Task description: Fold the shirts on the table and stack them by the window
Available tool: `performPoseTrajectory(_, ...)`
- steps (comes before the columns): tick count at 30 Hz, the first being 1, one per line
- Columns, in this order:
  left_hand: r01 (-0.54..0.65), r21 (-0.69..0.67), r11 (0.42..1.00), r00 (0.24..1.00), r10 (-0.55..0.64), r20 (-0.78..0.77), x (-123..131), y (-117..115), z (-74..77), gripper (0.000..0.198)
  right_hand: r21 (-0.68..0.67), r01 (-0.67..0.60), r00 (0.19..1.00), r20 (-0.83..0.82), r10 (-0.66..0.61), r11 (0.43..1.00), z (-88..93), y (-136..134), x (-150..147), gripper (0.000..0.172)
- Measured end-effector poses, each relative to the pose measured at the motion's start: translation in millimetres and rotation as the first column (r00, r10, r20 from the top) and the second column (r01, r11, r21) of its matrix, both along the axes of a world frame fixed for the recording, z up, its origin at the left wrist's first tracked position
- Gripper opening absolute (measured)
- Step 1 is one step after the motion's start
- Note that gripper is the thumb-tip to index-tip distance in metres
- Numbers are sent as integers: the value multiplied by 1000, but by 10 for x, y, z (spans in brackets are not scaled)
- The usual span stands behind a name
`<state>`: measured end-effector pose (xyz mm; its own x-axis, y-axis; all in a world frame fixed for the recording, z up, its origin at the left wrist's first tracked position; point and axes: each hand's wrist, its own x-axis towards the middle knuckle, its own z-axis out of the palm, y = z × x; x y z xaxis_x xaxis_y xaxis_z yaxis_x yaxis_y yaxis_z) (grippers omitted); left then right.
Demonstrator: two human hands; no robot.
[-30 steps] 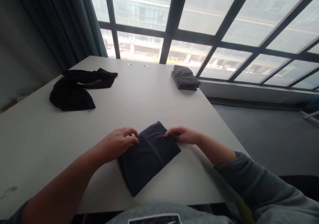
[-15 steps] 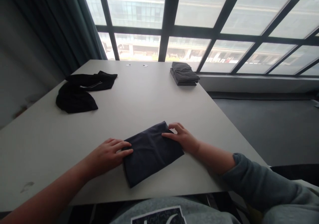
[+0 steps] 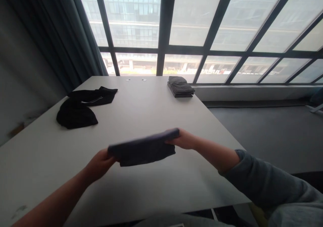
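A folded dark navy garment [image 3: 146, 149] hangs in the air above the white table [image 3: 136, 116], a little blurred by motion. My left hand [image 3: 102, 161] grips its left end, with the fingertips partly hidden behind the cloth. At the right end my right hand [image 3: 183, 139] is closed on it, some fingers under the fabric. The garment is held roughly level, its near part drooping below the far fold. What kind of garment it is cannot be made out.
A crumpled black garment [image 3: 78, 114] lies on the table's left side. Near the far right corner sits a stack of folded striped clothing [image 3: 180, 86]. Large windows [image 3: 191, 18] and a dark curtain [image 3: 83, 42] stand beyond the table.
Both hands have taken hold of the folded garment at its ends and lifted it off the table, tilting it. The camera view has tipped upward.
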<state>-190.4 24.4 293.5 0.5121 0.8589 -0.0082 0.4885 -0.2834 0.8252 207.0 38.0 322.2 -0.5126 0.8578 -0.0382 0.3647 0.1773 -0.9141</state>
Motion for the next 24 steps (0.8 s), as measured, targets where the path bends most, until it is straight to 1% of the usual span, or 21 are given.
performPoseTrajectory(1, -65, -121, 991, 998, 67, 17, 27, 38, 20, 58, -113, 89, 994, -57, -96, 990, -52, 44, -7, 36)
performPoseTrajectory(2, -100, -232, 968, 994, 108, 24, 58, 78, 29, 62, -224, 152, 980, -95, -177, 963, -120, 82, -17, 41)
performPoseTrajectory(3, -108, -329, 938, 992, 122, 23, 90, 118, 27, 65, -326, 192, 966, -104, -236, 926, -196, 113, -30, 45)
performPoseTrajectory(5, -100, -462, 881, 993, 115, 4, 146, 187, 0, 67, -472, 238, 950, -67, -304, 849, -347, 150, -63, 47)
performPoseTrajectory(6, -117, -496, 860, 992, 123, -22, 165, 213, -18, 67, -511, 255, 944, -53, -326, 821, -409, 159, -80, 46)
performPoseTrajectory(7, -155, -502, 851, 988, 141, -66, 178, 230, -32, 65, -529, 271, 936, -50, -349, 804, -456, 161, -94, 44)
performPoseTrajectory(8, -210, -462, 862, 977, 168, -131, 187, 238, -38, 62, -530, 290, 927, -52, -372, 797, -485, 160, -105, 43)
performPoseTrajectory(9, -273, -362, 891, 955, 207, -211, 195, 236, -35, 58, -521, 312, 919, -48, -392, 794, -495, 154, -112, 45)
performPoseTrajectory(10, -323, -206, 924, 921, 257, -293, 208, 223, -24, 54, -504, 338, 914, -26, -405, 794, -489, 145, -115, 50)
performPoseTrajectory(11, -333, -14, 943, 883, 307, -355, 231, 203, -7, 49, -472, 372, 911, 20, -412, 799, -468, 132, -118, 58)
performPoseTrajectory(12, -294, 179, 939, 858, 341, -383, 269, 178, 12, 45, -408, 414, 905, 87, -417, 814, -437, 113, -122, 69)
performPoseTrajectory(13, -223, 341, 913, 855, 351, -382, 326, 152, 27, 41, -303, 450, 893, 159, -421, 840, -401, 90, -132, 79)
performPoseTrajectory(14, -144, 455, 879, 871, 331, -364, 402, 128, 32, 39, -151, 466, 875, 227, -428, 872, -364, 61, -152, 88)
performPoseTrajectory(15, -68, 523, 850, 893, 285, -347, 496, 111, 24, 38, 37, 445, 854, 283, -436, 895, -333, 29, -184, 91)
performPoseTrajectory(16, -1, 560, 829, 911, 231, -341, 603, 104, 1, 39, 225, 380, 838, 328, -437, 897, -310, -5, -230, 89)
performPoseTrajectory(17, 53, 580, 813, 919, 188, -347, 718, 108, -37, 42, 381, 283, 829, 364, -425, 880, -300, -38, -288, 82)
performPoseTrajectory(18, 90, 590, 802, 917, 164, -362, 832, 123, -88, 45, 483, 180, 827, 397, -398, 857, -303, -68, -356, 73)
performPoseTrajectory(19, 118, 588, 800, 911, 148, -385, 939, 145, -148, 48, 533, 90, 828, 429, -360, 841, -320, -91, -428, 66)
performPoseTrajectory(20, 145, 576, 805, 902, 132, -412, 1031, 171, -211, 51, 539, 24, 826, 464, -320, 842, -349, -107, -498, 63)
performPoseTrajectory(21, 171, 555, 814, 890, 113, -441, 1104, 197, -272, 53, 517, -17, 818, 499, -286, 856, -388, -115, -559, 63)
performPoseTrajectory(24, 219, 484, 847, 854, 73, -515, 1178, 247, -396, 55, 416, -35, 785, 574, -232, 909, -518, -102, -642, 70)
